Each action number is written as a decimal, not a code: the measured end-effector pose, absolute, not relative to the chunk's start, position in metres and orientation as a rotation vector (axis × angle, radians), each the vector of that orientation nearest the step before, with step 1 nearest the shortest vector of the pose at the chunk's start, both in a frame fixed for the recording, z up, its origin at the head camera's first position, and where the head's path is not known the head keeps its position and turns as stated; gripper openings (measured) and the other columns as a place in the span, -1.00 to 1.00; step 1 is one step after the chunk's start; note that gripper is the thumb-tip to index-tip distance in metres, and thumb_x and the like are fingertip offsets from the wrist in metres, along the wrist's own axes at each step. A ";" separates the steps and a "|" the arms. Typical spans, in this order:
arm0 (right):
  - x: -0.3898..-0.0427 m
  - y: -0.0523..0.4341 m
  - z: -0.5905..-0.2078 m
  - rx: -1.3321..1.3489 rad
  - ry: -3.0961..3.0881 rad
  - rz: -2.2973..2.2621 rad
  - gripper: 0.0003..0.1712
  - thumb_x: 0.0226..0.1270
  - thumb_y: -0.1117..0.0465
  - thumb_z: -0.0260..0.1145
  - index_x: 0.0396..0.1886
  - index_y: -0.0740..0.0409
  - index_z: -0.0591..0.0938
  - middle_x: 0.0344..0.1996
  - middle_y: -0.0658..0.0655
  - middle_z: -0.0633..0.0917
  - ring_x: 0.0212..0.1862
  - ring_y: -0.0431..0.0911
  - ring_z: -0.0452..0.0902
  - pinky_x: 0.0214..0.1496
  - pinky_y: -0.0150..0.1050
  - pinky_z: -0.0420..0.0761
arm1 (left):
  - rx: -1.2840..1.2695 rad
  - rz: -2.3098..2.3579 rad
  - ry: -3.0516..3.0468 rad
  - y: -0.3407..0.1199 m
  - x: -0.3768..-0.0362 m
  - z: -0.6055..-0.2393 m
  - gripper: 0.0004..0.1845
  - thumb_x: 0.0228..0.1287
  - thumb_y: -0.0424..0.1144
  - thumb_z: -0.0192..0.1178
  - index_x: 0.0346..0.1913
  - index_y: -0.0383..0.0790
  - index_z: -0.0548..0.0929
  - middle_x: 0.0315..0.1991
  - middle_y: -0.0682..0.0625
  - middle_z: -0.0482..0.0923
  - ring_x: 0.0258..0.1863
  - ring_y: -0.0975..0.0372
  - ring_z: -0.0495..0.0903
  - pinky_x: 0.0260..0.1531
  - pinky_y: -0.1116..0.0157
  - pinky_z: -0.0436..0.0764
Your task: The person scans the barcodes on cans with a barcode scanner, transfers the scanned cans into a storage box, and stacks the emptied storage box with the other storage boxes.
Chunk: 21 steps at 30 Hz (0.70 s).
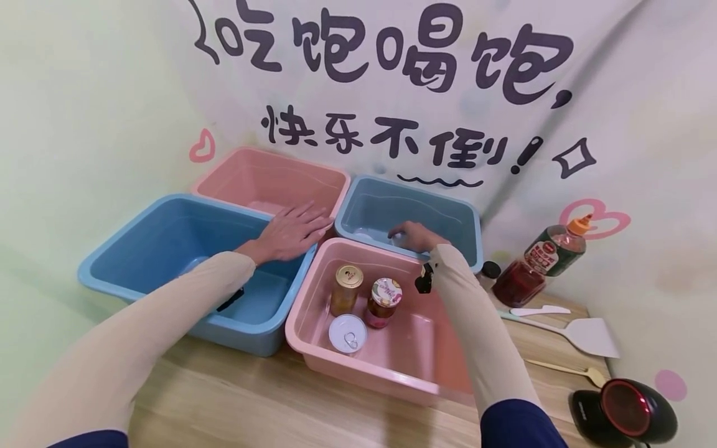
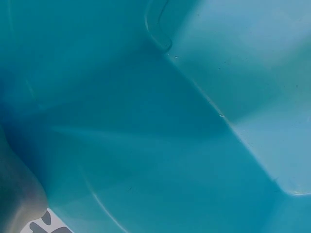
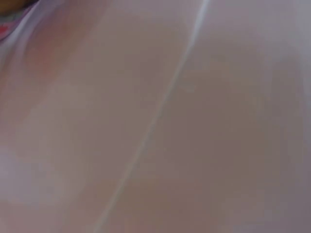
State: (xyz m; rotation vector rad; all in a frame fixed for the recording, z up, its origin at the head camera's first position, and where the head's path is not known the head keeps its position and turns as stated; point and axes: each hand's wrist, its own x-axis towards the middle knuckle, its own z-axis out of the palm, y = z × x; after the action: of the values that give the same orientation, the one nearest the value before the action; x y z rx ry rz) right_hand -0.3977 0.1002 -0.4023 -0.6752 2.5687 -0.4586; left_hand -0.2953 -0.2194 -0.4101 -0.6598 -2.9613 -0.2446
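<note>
Head view: left hand (image 1: 291, 231) lying flat, fingers straight and released, resting across the meeting rims of the large blue bin (image 1: 112, 261) and the far pink bin (image 1: 269, 180). Right hand (image 1: 413, 236) reaching over the shared rim into the far blue bin (image 1: 448, 214), fingers curling down toward something pale at the bin floor; whether grasping it or only touching, cannot tell. Near pink bin (image 1: 403, 367) holding three things under the right forearm: gold-lidded jar (image 1: 346, 287), flower-lidded jar (image 1: 383, 302) just beside it, and a pull-tab can (image 1: 347, 334) in front of both. Judged best practice for the step in hand: keeping the left palm pressing down to steady the bins, lifting the right wrist straight up over the rim before moving sideways, avoiding dragging the sleeve across the jars below. Standing to the right on the tabletop (image 1: 224, 398): sauce bottle (image 1: 540, 258) leaning at the wall, white spatula (image 1: 582, 333), a wooden spoon (image 1: 571, 371), a dark scanner-like device (image 1: 624, 407); all well apart from the reach. Left wrist view: showing only the blue bin's inner wall and floor (image 2: 146, 145), nothing lying in the visible part. Right wrist view: showing only a blurred pinkish surface (image 3: 155, 126), probably the pink bin wall; hand itself not appearing.
</note>
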 end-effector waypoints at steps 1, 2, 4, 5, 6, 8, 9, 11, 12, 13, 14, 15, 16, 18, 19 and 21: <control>-0.398 0.099 -0.403 -0.676 2.568 -0.465 -0.53 0.44 0.28 0.18 0.32 0.08 0.56 0.32 0.30 0.51 0.33 0.20 0.38 0.41 0.21 0.38 | -0.660 -0.245 -2.962 -0.219 -0.295 -0.410 -0.40 0.54 0.10 -0.18 0.55 0.06 0.21 0.58 -0.05 0.14 0.62 -0.06 -0.06 0.57 -0.11 -0.08; -0.399 0.098 -0.404 -0.676 2.567 -0.473 -0.53 0.44 0.28 0.18 0.32 0.08 0.56 0.32 0.31 0.51 0.33 0.20 0.38 0.40 0.21 0.39 | -0.660 -0.244 -2.962 -0.219 -0.295 -0.410 -0.40 0.54 0.10 -0.18 0.55 0.06 0.21 0.58 -0.05 0.14 0.62 -0.06 -0.05 0.57 -0.11 -0.08; -0.399 0.096 -0.405 -0.687 2.562 -0.488 -0.53 0.43 0.29 0.18 0.32 0.10 0.55 0.32 0.32 0.50 0.33 0.21 0.38 0.40 0.21 0.39 | -0.658 -0.241 -2.962 -0.219 -0.295 -0.410 -0.40 0.54 0.11 -0.19 0.55 0.07 0.22 0.58 -0.04 0.14 0.61 -0.06 -0.04 0.57 -0.11 -0.07; -0.399 0.095 -0.405 -0.699 2.557 -0.495 -0.53 0.44 0.30 0.16 0.32 0.11 0.55 0.32 0.32 0.50 0.34 0.21 0.38 0.40 0.21 0.39 | -0.657 -0.240 -2.962 -0.219 -0.295 -0.410 -0.40 0.55 0.11 -0.19 0.55 0.07 0.22 0.58 -0.04 0.14 0.61 -0.06 -0.04 0.57 -0.11 -0.06; -0.399 0.094 -0.406 -0.706 2.551 -0.505 -0.53 0.44 0.31 0.16 0.32 0.12 0.55 0.32 0.33 0.50 0.34 0.22 0.38 0.40 0.21 0.39 | -0.656 -0.234 -2.962 -0.219 -0.295 -0.410 -0.41 0.55 0.11 -0.19 0.55 0.08 0.22 0.58 -0.04 0.14 0.61 -0.06 -0.03 0.56 -0.11 -0.06; -0.400 0.092 -0.406 -0.723 2.541 -0.521 -0.54 0.46 0.32 0.13 0.32 0.14 0.55 0.32 0.33 0.51 0.35 0.22 0.38 0.41 0.22 0.38 | -0.655 -0.222 -2.965 -0.219 -0.295 -0.410 -0.41 0.55 0.11 -0.20 0.55 0.08 0.21 0.58 -0.03 0.14 0.61 -0.05 -0.04 0.57 -0.11 -0.06; -0.400 0.091 -0.406 -0.727 2.536 -0.527 -0.54 0.47 0.32 0.12 0.32 0.15 0.54 0.32 0.33 0.51 0.35 0.22 0.37 0.42 0.22 0.37 | -0.654 -0.220 -2.965 -0.219 -0.295 -0.410 -0.41 0.55 0.11 -0.19 0.55 0.08 0.21 0.58 -0.03 0.14 0.61 -0.05 -0.04 0.56 -0.11 -0.05; -0.401 0.091 -0.408 -0.731 2.531 -0.536 -0.55 0.48 0.31 0.11 0.32 0.15 0.54 0.32 0.33 0.51 0.36 0.22 0.37 0.43 0.22 0.36 | -0.652 -0.222 -2.967 -0.219 -0.295 -0.410 -0.40 0.55 0.11 -0.19 0.55 0.08 0.21 0.58 -0.03 0.13 0.61 -0.06 -0.04 0.56 -0.11 -0.05; -0.402 0.090 -0.409 -0.725 2.530 -0.539 -0.55 0.48 0.30 0.12 0.32 0.15 0.54 0.32 0.32 0.51 0.36 0.22 0.37 0.43 0.22 0.36 | -0.653 -0.225 -2.967 -0.219 -0.295 -0.410 -0.40 0.55 0.11 -0.18 0.55 0.08 0.22 0.58 -0.03 0.13 0.61 -0.06 -0.04 0.56 -0.11 -0.05; -0.402 0.090 -0.410 -0.724 2.529 -0.537 -0.55 0.48 0.29 0.12 0.32 0.15 0.54 0.32 0.32 0.51 0.36 0.22 0.37 0.43 0.22 0.36 | -0.653 -0.228 -2.967 -0.218 -0.295 -0.410 -0.40 0.54 0.11 -0.18 0.55 0.08 0.22 0.58 -0.03 0.13 0.61 -0.07 -0.03 0.56 -0.12 -0.05; -0.403 0.090 -0.411 -0.717 2.527 -0.538 -0.55 0.49 0.29 0.12 0.32 0.14 0.54 0.32 0.32 0.51 0.37 0.22 0.37 0.44 0.22 0.35 | -0.653 -0.232 -2.966 -0.218 -0.295 -0.410 -0.41 0.54 0.11 -0.18 0.55 0.08 0.22 0.58 -0.04 0.13 0.61 -0.07 -0.03 0.56 -0.13 -0.05; -0.403 0.090 -0.412 -0.714 2.525 -0.535 -0.55 0.49 0.28 0.12 0.32 0.14 0.54 0.33 0.32 0.50 0.38 0.22 0.36 0.44 0.22 0.35 | -0.652 -0.237 -2.966 -0.218 -0.295 -0.410 -0.41 0.54 0.11 -0.18 0.55 0.09 0.22 0.58 -0.04 0.13 0.61 -0.07 -0.02 0.56 -0.12 -0.05; -0.403 0.090 -0.413 -0.712 2.523 -0.534 -0.55 0.49 0.27 0.12 0.33 0.15 0.54 0.33 0.32 0.50 0.39 0.22 0.36 0.44 0.22 0.35 | -0.651 -0.238 -2.966 -0.218 -0.295 -0.410 -0.41 0.54 0.11 -0.18 0.55 0.09 0.23 0.58 -0.04 0.13 0.61 -0.08 -0.02 0.56 -0.13 -0.05; -0.404 0.089 -0.413 -0.707 2.518 -0.529 -0.55 0.50 0.26 0.11 0.33 0.15 0.53 0.34 0.32 0.49 0.40 0.22 0.35 0.44 0.23 0.35 | -0.650 -0.235 -2.965 -0.218 -0.295 -0.410 -0.41 0.55 0.11 -0.18 0.55 0.09 0.23 0.59 -0.04 0.12 0.60 -0.09 -0.03 0.56 -0.13 -0.05; -0.404 0.089 -0.414 -0.708 2.516 -0.527 -0.55 0.51 0.25 0.10 0.33 0.15 0.53 0.34 0.33 0.49 0.40 0.23 0.35 0.44 0.23 0.35 | -0.648 -0.231 -2.965 -0.218 -0.295 -0.410 -0.41 0.55 0.11 -0.19 0.55 0.09 0.22 0.59 -0.04 0.12 0.61 -0.09 -0.03 0.56 -0.13 -0.05; -0.404 0.089 -0.414 -0.715 2.513 -0.523 -0.56 0.52 0.25 0.09 0.33 0.16 0.53 0.34 0.33 0.49 0.40 0.23 0.35 0.43 0.23 0.35 | -0.645 -0.231 -2.965 -0.218 -0.295 -0.410 -0.41 0.54 0.11 -0.18 0.55 0.09 0.22 0.59 -0.03 0.12 0.61 -0.08 -0.03 0.56 -0.12 -0.06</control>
State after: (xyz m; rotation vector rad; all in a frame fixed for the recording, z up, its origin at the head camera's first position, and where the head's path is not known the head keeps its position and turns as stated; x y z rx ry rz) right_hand -0.4044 0.0886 -0.4141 -0.7147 2.5133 -0.5228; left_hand -0.2951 -0.2181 -0.4098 -0.6453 -2.9654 -0.2307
